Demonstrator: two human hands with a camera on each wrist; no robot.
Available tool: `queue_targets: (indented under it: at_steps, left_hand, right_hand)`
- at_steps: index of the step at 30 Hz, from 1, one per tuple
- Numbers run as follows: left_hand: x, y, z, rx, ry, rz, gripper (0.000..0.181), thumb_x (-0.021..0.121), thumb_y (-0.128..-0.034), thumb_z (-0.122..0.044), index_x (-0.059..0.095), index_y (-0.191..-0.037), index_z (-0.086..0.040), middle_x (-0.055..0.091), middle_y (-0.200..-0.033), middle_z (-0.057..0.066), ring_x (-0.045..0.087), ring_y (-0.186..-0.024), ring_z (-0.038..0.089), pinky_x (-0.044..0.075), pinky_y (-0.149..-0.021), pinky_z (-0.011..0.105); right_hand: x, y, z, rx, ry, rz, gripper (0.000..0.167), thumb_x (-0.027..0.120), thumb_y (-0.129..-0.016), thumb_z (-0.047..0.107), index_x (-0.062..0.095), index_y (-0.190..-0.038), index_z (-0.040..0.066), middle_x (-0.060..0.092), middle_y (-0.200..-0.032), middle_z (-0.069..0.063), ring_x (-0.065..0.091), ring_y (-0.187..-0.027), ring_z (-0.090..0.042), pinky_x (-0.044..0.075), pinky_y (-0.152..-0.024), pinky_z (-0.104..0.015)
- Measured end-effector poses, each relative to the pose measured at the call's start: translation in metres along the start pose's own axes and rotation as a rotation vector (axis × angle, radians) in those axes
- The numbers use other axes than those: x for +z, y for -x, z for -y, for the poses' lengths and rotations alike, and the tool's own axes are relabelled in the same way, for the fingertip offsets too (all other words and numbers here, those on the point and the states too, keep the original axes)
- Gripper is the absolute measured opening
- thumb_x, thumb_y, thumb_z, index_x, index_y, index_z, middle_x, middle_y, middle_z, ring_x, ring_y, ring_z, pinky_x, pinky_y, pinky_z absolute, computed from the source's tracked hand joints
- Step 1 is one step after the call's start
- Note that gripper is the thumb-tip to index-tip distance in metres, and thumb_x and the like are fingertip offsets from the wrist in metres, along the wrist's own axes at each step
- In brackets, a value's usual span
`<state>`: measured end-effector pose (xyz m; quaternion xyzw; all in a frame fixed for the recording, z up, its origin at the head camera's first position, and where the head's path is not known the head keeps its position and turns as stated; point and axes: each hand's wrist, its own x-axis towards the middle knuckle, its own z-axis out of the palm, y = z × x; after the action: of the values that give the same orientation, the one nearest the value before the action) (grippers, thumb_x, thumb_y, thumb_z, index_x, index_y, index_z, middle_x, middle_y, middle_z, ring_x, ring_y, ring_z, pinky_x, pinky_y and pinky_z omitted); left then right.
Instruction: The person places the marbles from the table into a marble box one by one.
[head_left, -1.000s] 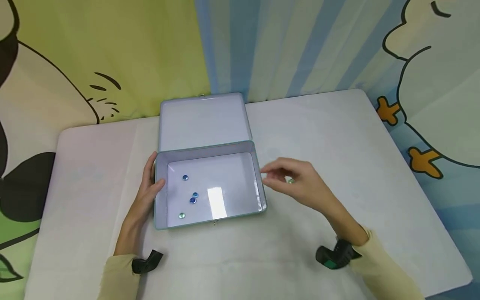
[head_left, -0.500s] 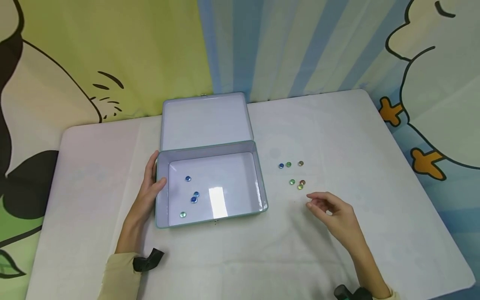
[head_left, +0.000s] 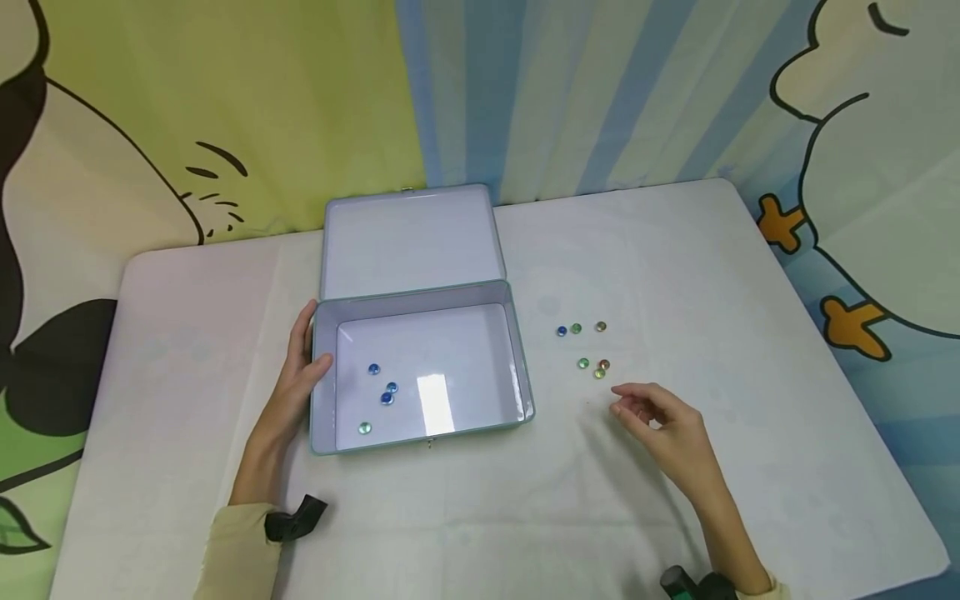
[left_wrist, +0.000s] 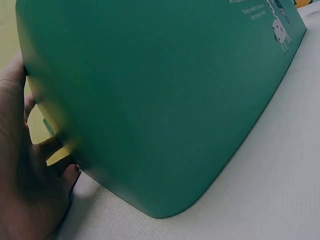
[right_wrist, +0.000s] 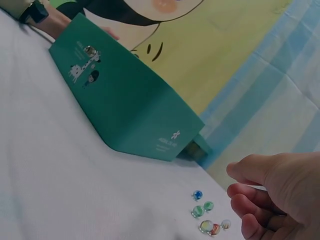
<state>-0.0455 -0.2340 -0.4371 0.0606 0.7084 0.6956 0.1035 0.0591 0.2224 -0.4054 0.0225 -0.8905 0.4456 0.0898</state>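
Observation:
A hinged tin box (head_left: 450,310), pale inside and green outside, lies open with its lid (head_left: 411,242) folded back. Inside are three blue glass marbles, one of them a lone blue marble (head_left: 373,368), and a green marble (head_left: 365,427). My left hand (head_left: 288,400) holds the box's left wall, thumb over the rim and fingers outside. To the right of several loose marbles, my right hand (head_left: 667,429) hovers with loosely curled fingers and nothing in them. Among those loose marbles are a blue marble (head_left: 562,331), a reddish marble (head_left: 604,365) and a yellow-green marble (head_left: 599,373).
Everything stands on a white-covered table (head_left: 712,275). Behind it hangs a printed curtain (head_left: 570,92), which the lid's far edge nearly meets. A small clasp (head_left: 431,443) sticks out at the box's front. The right wrist view shows the box's printed green side (right_wrist: 135,100).
My right hand has drawn back from the box's right wall toward the lower right, then stayed still. The lone blue marble has rolled slightly toward the front. My left hand keeps its place.

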Motion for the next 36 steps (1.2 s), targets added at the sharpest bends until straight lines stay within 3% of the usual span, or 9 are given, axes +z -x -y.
queue_targets:
  at_steps: [5,11,19,29,36]
  left_hand:
    - [0.0,0.0,-0.001,0.002,0.005,0.006,0.074,0.051,-0.0956,-0.021,0.009,-0.155,-0.033,-0.002,-0.165,-0.004,-0.007,-0.151,0.012,-0.011,-0.118,0.049]
    - [0.0,0.0,-0.002,-0.006,-0.002,0.002,0.074,0.05,-0.0952,-0.02,0.009,-0.156,-0.033,-0.002,-0.165,-0.005,-0.007,-0.151,0.012,-0.011,-0.117,0.052]
    - [-0.001,0.0,-0.001,-0.004,-0.013,-0.001,0.074,0.051,-0.095,-0.022,0.009,-0.155,-0.034,-0.003,-0.165,-0.006,-0.011,-0.151,0.014,-0.013,-0.116,0.054]
    - [0.0,0.0,0.001,-0.001,-0.014,0.001,0.074,0.051,-0.0947,-0.022,0.009,-0.155,-0.034,-0.003,-0.165,-0.006,-0.011,-0.151,0.016,-0.014,-0.116,0.056]
    - [0.0,0.0,0.0,0.002,-0.011,-0.001,0.075,0.051,-0.0945,-0.022,0.008,-0.156,-0.031,-0.003,-0.165,-0.006,-0.011,-0.151,0.016,-0.014,-0.116,0.057]
  right_hand:
    - [0.002,-0.004,0.002,-0.04,0.008,0.0,0.027,0.075,-0.076,-0.007,0.07,-0.101,0.001,0.063,-0.079,0.0,0.051,-0.071,0.001,0.042,-0.062,-0.011]
    - [0.006,-0.01,-0.003,-0.061,0.098,-0.038,0.027,0.077,-0.076,-0.005,0.071,-0.101,0.002,0.064,-0.08,-0.002,0.051,-0.073,0.005,0.042,-0.063,-0.008]
    - [0.012,-0.023,-0.015,0.033,0.117,-0.02,0.025,0.074,-0.081,0.0,0.071,-0.105,0.004,0.067,-0.088,-0.007,0.053,-0.076,0.008,0.043,-0.065,-0.007]
    - [0.024,-0.029,-0.023,0.033,0.251,0.032,0.026,0.075,-0.08,0.0,0.071,-0.106,0.003,0.065,-0.083,-0.004,0.052,-0.071,-0.004,0.045,-0.063,-0.016]
    - [0.029,-0.029,-0.021,0.037,0.277,0.066,0.021,0.074,-0.08,-0.001,0.071,-0.1,0.001,0.062,-0.083,-0.007,0.053,-0.071,-0.012,0.044,-0.063,-0.02]
